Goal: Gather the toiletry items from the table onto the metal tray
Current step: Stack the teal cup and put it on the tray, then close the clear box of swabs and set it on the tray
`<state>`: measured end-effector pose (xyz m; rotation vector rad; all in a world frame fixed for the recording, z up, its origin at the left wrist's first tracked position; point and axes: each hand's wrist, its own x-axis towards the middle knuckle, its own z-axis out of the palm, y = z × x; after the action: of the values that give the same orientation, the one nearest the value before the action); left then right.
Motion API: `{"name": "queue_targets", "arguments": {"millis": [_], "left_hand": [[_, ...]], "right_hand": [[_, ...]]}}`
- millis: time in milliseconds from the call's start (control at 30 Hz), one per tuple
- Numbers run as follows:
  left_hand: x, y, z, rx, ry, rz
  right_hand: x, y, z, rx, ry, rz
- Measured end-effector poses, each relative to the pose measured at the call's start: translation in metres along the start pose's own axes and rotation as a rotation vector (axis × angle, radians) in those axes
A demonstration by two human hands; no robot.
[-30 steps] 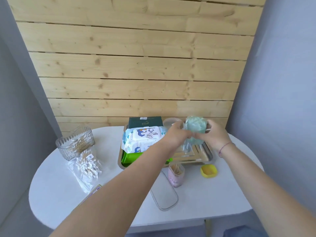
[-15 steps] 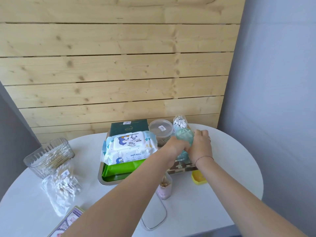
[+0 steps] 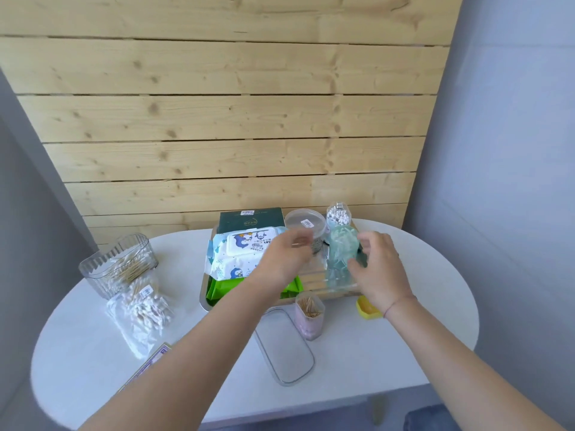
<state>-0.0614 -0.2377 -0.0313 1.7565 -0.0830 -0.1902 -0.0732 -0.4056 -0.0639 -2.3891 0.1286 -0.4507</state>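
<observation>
The metal tray [image 3: 203,295] sits at the back middle of the white table. It carries a wet-wipe pack [image 3: 242,248], a green packet [image 3: 222,289], a dark green box [image 3: 250,217], a round clear tub [image 3: 306,223], a small jar of white pieces [image 3: 338,214] and a clear bag of pale green items [image 3: 342,253]. My left hand [image 3: 287,259] hovers just left of that bag with fingers spread. My right hand [image 3: 378,269] is just right of the bag, fingers apart and off it.
On the table in front of the tray stand a pink toothpick holder [image 3: 309,315], a clear lid [image 3: 283,346] and a yellow box [image 3: 367,309]. At the left are a clear ribbed container of swabs [image 3: 119,264], a bag of cotton swabs [image 3: 143,315] and a card [image 3: 157,356].
Both hands brought the pale green bag down onto the tray's right side, then let go and drew slightly apart.
</observation>
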Motion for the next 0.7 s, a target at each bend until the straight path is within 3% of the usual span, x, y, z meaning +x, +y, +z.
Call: {"name": "queue_targets", "arguments": {"millis": [133,233,333,433,700], "left_hand": [[-0.069,-0.031,-0.036,0.148,0.177,0.125],[-0.11,-0.069,-0.044,0.294,0.221,0.113],[-0.133,-0.093,-0.044,0.438,0.211,0.131],[-0.141,-0.103,-0.055,0.457,0.241,0.116],[-0.146,-0.098,-0.109,0.383,0.416,0.123]], "right_hand": [[-0.084,-0.017,0.003,0.214,-0.134,-0.041],[-0.13,-0.026,0.028,0.046,-0.35,-0.125],[-0.147,-0.035,0.05,-0.349,-0.318,-0.237],[-0.151,-0.045,0.062,-0.56,-0.267,-0.21],[-0.156,-0.049,0.065,-0.545,-0.203,-0.151]]}}
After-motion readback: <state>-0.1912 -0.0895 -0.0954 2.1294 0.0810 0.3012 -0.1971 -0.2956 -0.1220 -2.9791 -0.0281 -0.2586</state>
